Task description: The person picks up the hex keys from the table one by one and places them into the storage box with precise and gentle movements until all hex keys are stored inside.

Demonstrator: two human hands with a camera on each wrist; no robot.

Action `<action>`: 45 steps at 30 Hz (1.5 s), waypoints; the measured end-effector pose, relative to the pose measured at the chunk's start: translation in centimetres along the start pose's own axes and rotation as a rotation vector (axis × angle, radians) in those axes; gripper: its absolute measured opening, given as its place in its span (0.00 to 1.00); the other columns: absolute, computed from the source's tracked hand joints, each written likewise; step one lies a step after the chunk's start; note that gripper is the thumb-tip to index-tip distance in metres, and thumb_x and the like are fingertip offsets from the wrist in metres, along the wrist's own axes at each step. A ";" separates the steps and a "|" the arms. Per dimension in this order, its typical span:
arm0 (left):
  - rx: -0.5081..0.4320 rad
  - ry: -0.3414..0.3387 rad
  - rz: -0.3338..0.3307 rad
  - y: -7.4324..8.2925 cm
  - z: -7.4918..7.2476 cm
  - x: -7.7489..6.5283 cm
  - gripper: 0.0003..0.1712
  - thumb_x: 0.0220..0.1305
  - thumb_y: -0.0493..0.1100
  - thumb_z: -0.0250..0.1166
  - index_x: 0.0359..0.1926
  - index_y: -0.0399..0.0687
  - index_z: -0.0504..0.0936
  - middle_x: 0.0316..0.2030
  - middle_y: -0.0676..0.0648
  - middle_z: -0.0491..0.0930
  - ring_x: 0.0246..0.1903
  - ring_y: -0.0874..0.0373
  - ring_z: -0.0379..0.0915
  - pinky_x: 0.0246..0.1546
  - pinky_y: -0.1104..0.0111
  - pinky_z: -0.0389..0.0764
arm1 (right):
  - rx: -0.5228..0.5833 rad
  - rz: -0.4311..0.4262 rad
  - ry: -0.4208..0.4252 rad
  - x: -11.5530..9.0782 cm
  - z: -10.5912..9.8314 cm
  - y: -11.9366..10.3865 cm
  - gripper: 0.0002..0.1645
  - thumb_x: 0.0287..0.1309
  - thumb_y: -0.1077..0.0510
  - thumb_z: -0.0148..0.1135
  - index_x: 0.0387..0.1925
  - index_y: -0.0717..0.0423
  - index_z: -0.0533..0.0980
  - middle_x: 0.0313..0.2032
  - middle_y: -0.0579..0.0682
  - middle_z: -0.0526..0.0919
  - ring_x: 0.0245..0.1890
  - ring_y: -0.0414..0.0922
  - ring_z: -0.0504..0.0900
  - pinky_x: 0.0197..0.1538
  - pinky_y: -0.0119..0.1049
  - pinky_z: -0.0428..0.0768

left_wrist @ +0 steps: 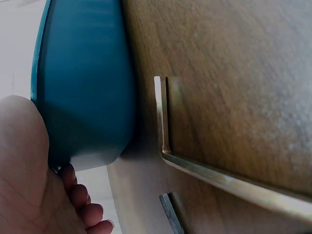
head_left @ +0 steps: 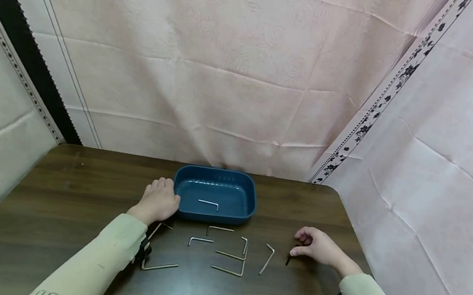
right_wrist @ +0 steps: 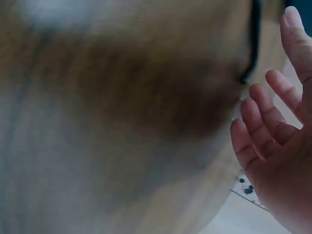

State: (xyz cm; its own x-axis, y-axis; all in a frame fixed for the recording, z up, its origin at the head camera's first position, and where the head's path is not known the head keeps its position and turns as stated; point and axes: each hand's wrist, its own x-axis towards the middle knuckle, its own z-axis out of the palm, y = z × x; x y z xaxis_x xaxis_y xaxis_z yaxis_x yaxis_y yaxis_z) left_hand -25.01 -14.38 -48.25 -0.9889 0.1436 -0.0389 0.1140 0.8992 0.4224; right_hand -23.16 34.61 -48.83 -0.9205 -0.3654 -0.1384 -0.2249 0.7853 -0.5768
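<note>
My left hand (head_left: 157, 201) grips the near left end of a blue rectangular tray (head_left: 214, 217). In the left wrist view its thumb side lies against the tray's rim, with the fingers (left_wrist: 90, 213) curled by the corner. One small silver hex key (head_left: 209, 203) lies inside the tray. On the right of the table, my right hand (head_left: 317, 246) hovers by a black hex key (head_left: 288, 259). The right wrist view shows loosely bent fingers (right_wrist: 261, 124) and the thumb apart from them, with the black hex key (right_wrist: 254, 41) beside them, not between them.
Several L-shaped hex keys lie in front of the tray, among them one near the right hand (head_left: 267, 262) and a long one (head_left: 162, 267) by the left wrist. The brown wooden table (head_left: 94, 184) is bordered by pale cloth hangings (head_left: 225, 92).
</note>
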 end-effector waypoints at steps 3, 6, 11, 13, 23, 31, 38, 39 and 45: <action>0.012 0.007 0.013 0.0 0.0 0.1 0.21 0.70 0.47 0.48 0.52 0.33 0.64 0.43 0.40 0.64 0.43 0.44 0.57 0.48 0.50 0.60 | 0.010 0.000 -0.016 -0.2 0.3 0.5 0.27 0.45 0.45 0.76 0.41 0.55 0.75 0.37 0.50 0.75 0.35 0.45 0.73 0.39 0.37 0.72; 0.038 0.018 0.036 -0.2 0.1 0.2 0.21 0.70 0.47 0.46 0.51 0.33 0.65 0.43 0.39 0.64 0.43 0.44 0.58 0.48 0.51 0.61 | 0.019 -0.004 -0.033 -0.3 0.6 0.7 0.27 0.44 0.45 0.76 0.40 0.54 0.74 0.36 0.51 0.73 0.34 0.44 0.70 0.38 0.36 0.69; 0.051 0.028 0.081 -0.9 0.1 0.1 0.24 0.72 0.51 0.46 0.53 0.32 0.66 0.44 0.39 0.65 0.43 0.44 0.59 0.48 0.50 0.61 | -0.001 -0.049 -0.048 -0.5 1.0 0.5 0.26 0.44 0.46 0.76 0.37 0.54 0.72 0.33 0.51 0.72 0.33 0.45 0.69 0.36 0.36 0.67; 0.039 0.027 0.095 -1.2 0.0 0.0 0.27 0.72 0.54 0.46 0.54 0.32 0.66 0.44 0.40 0.66 0.43 0.45 0.60 0.48 0.51 0.62 | -0.004 -0.070 -0.041 -0.5 1.1 0.3 0.24 0.44 0.48 0.76 0.36 0.54 0.72 0.31 0.51 0.72 0.32 0.44 0.68 0.35 0.35 0.67; 0.076 0.081 0.159 -2.6 0.6 0.0 0.31 0.70 0.60 0.46 0.54 0.35 0.67 0.46 0.41 0.68 0.45 0.46 0.60 0.49 0.51 0.62 | -0.010 -0.141 -0.007 -0.4 1.7 0.3 0.16 0.48 0.53 0.74 0.28 0.54 0.74 0.24 0.45 0.73 0.26 0.38 0.70 0.32 0.32 0.69; 0.066 0.102 0.129 -1.9 0.7 0.0 0.19 0.65 0.50 0.48 0.44 0.37 0.68 0.38 0.43 0.65 0.39 0.47 0.58 0.43 0.54 0.61 | -0.037 -0.105 0.010 -0.4 1.4 0.1 0.12 0.53 0.54 0.71 0.26 0.51 0.75 0.27 0.45 0.71 0.29 0.41 0.69 0.32 0.33 0.69; 0.057 0.102 0.107 -1.5 0.6 -0.1 0.18 0.65 0.48 0.47 0.44 0.36 0.68 0.38 0.42 0.65 0.38 0.46 0.58 0.42 0.53 0.60 | -0.046 -0.138 0.029 -0.6 1.6 0.5 0.10 0.54 0.54 0.70 0.27 0.50 0.75 0.27 0.44 0.71 0.30 0.43 0.69 0.34 0.34 0.68; 0.056 0.102 0.104 -1.5 0.7 -0.1 0.18 0.65 0.48 0.47 0.44 0.36 0.68 0.38 0.42 0.65 0.38 0.46 0.58 0.42 0.53 0.60 | -0.047 -0.141 0.033 -0.6 1.7 0.5 0.10 0.54 0.54 0.70 0.27 0.50 0.75 0.27 0.44 0.71 0.30 0.43 0.69 0.34 0.34 0.68; 0.045 0.091 0.098 -1.4 0.6 -0.1 0.19 0.65 0.48 0.47 0.46 0.34 0.68 0.39 0.41 0.66 0.39 0.45 0.58 0.43 0.51 0.61 | -0.046 -0.147 0.042 -0.7 1.8 0.5 0.09 0.56 0.54 0.68 0.27 0.50 0.75 0.27 0.44 0.72 0.30 0.41 0.69 0.35 0.34 0.68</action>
State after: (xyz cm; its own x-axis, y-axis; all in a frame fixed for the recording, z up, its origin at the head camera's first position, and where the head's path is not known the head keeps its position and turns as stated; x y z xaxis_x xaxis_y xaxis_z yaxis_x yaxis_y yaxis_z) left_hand -24.97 -15.39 -49.38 -0.9771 0.1953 0.0840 0.2126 0.9007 0.3788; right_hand -22.05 34.37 -50.49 -0.8890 -0.4573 -0.0212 -0.3714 0.7474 -0.5508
